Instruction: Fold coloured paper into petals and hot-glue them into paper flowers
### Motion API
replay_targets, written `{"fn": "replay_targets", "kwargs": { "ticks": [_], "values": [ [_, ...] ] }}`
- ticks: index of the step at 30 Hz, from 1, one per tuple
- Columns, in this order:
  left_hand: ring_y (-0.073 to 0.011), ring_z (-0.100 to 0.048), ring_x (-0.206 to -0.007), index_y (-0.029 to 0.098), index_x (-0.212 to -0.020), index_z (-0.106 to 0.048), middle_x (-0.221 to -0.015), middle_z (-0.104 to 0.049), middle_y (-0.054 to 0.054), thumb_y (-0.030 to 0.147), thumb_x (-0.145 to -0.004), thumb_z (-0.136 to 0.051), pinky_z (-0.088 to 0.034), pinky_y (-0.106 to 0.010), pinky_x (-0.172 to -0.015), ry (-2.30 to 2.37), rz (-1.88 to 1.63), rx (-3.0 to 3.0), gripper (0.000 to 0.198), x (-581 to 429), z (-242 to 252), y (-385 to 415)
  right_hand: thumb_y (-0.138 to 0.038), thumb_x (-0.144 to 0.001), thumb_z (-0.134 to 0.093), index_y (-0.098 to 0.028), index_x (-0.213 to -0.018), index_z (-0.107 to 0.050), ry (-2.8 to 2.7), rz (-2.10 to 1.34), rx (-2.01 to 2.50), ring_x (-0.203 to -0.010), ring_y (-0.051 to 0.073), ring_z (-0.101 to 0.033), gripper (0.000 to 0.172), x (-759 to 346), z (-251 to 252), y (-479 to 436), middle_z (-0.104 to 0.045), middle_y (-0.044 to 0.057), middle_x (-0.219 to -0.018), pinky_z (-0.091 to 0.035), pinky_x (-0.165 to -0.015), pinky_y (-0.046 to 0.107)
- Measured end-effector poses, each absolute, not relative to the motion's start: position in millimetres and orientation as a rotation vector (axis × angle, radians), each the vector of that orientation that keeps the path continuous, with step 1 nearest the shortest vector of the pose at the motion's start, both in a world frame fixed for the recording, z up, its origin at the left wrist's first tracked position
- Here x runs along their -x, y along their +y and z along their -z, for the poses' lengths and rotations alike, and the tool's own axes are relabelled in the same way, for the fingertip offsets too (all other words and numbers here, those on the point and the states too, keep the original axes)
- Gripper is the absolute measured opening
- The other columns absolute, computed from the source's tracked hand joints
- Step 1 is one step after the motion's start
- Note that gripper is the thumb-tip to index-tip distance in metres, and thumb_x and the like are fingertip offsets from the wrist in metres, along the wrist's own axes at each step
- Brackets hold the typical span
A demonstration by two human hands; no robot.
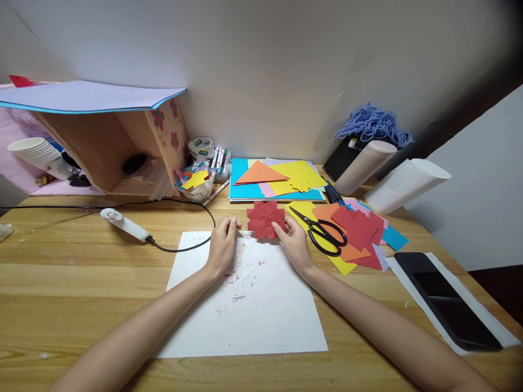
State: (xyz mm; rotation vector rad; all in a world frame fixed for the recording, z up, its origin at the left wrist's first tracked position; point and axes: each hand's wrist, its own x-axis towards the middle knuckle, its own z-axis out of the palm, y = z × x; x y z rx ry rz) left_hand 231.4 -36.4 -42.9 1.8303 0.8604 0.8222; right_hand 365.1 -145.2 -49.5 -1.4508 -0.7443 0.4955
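Note:
A red paper flower (pixel 261 215) with notched petals and fold creases is held up above the far edge of a white sheet (pixel 253 321). My right hand (pixel 295 242) pinches its right side, the thumb lying on the front. Just left of the flower and apart from it is my left hand (pixel 223 245), its fingers drawn together; whatever may be between them is too small to make out. The white sheet under both wrists carries smeared colour marks. Black-handled scissors (pixel 327 237) lie right of my right hand, on coloured paper pieces (pixel 359 234).
Stacked coloured paper (pixel 241 191) lies at the back, beside a tub of scraps (pixel 198 188) and markers (pixel 220 158). At left are a box (pixel 167 141) and a white corded tool (pixel 126 224). Rolls (pixel 363 169) and a phone (pixel 445 299) occupy the right.

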Motion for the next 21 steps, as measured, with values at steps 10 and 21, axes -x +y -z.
{"fn": "replay_targets", "kwargs": {
  "ticks": [10,21],
  "values": [
    [-0.013,-0.054,-0.059,0.016,-0.074,-0.064,-0.066,-0.062,-0.002,0.037,-0.073,-0.058,-0.038,-0.023,-0.056,0.841,-0.849,-1.78,0.022,-231.7,49.2,-36.9,-0.035,-0.076,-0.056,-0.016,-0.091,-0.057,-0.736,-0.494,1.453,-0.083,0.018,-0.06,0.024,-364.6,47.3,-144.9,-0.065,0.007,-0.093,-0.047,-0.073,0.029],
    [-0.0144,-0.057,-0.073,0.017,-0.081,-0.061,-0.082,-0.063,-0.004,0.029,-0.083,-0.042,-0.041,-0.025,-0.068,0.812,-0.861,-1.786,0.023,-232.4,42.9,-36.1,-0.033,-0.077,-0.056,-0.016,-0.086,-0.057,-0.742,-0.489,1.467,-0.076,0.016,-0.059,0.019,-363.5,44.8,-145.8,-0.064,0.006,-0.088,-0.047,-0.069,0.028]
  ]
}}
